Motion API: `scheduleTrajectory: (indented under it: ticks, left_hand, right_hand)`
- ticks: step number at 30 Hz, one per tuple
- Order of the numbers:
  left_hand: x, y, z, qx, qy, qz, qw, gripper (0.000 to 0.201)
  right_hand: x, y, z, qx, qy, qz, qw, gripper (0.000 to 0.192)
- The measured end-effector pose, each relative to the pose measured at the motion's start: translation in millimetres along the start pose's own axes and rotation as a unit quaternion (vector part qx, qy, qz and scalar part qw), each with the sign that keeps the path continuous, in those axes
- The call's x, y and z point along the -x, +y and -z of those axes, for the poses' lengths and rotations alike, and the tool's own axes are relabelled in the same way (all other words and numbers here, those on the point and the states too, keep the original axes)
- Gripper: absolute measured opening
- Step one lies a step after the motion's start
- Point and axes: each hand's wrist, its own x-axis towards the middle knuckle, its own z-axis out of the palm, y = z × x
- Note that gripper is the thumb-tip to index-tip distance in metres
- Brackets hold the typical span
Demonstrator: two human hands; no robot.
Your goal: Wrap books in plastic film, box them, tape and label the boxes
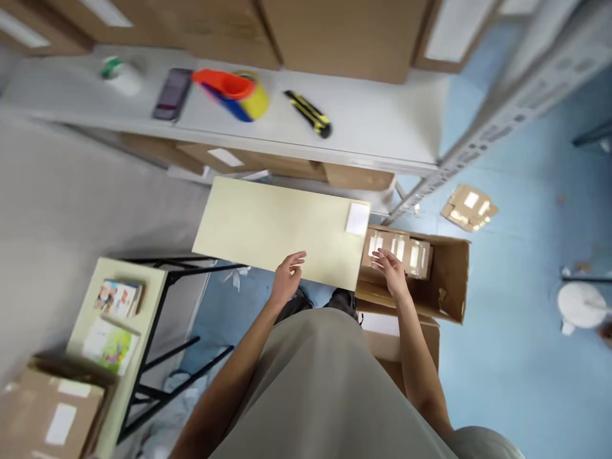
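Note:
My left hand [287,277] hovers over the near edge of a small pale tabletop [268,226], fingers apart and holding nothing. My right hand [392,271] is spread open past the table's right end, above an open cardboard box [449,274] on the floor. Inside that box lie small brown packs with white labels [399,252]. My fingertips are close to the packs; contact cannot be made out. A white label [357,218] sits on the table's far right corner.
A white shelf [363,121] ahead carries a tape dispenser [232,92], a phone [172,94], a yellow-black utility knife [308,113] and a tape roll [112,67]. Booklets [117,298] lie on a side table at left. A sealed box [52,408], cardboard scrap [468,207] and white stool [581,306] are nearby.

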Motion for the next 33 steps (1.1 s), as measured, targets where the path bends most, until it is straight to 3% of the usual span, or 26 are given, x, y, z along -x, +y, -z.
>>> scheduleTrajectory:
  ticks: [5, 8, 11, 17, 21, 24, 29, 33]
  left_hand:
    - [13.8, -18.8, 62.6, 0.097, 0.125, 0.0, 0.987, 0.049]
    - [30.8, -50.9, 112.4, 0.157, 0.189, -0.001, 0.969, 0.05]
    - [51.8, -93.5, 165.9, 0.207, 0.247, 0.0, 0.946, 0.052]
    - [88.7, -189.1, 260.6, 0.278, 0.324, 0.039, 0.903, 0.052]
    - [113.4, -252.9, 311.1, 0.303, 0.338, 0.052, 0.889, 0.052]
    - [129.4, -299.1, 345.2, 0.315, 0.361, 0.071, 0.875, 0.052]
    - [129.7, -368.8, 405.7, 0.31, 0.398, 0.183, 0.844, 0.047]
    - [116.5, -407.1, 454.5, 0.295, 0.442, 0.237, 0.813, 0.04]
  right_hand:
    - [-2.1, -37.7, -122.7, 0.097, -0.156, 0.044, 0.982, 0.074]
    - [16.8, -46.8, -199.5, 0.142, -0.225, 0.058, 0.962, 0.071]
    - [50.5, -40.3, -272.4, 0.187, -0.287, 0.052, 0.938, 0.07]
    - [126.1, 14.1, -400.6, 0.274, -0.364, 0.02, 0.89, 0.067]
    - [165.2, 56.3, -479.9, 0.334, -0.398, -0.004, 0.854, 0.072]
    - [188.9, 73.1, -532.4, 0.386, -0.435, -0.01, 0.814, 0.072]
    - [207.1, 88.0, -606.5, 0.454, -0.474, -0.005, 0.755, 0.071]
    - [198.9, 132.5, -679.0, 0.475, -0.522, -0.013, 0.708, 0.069]
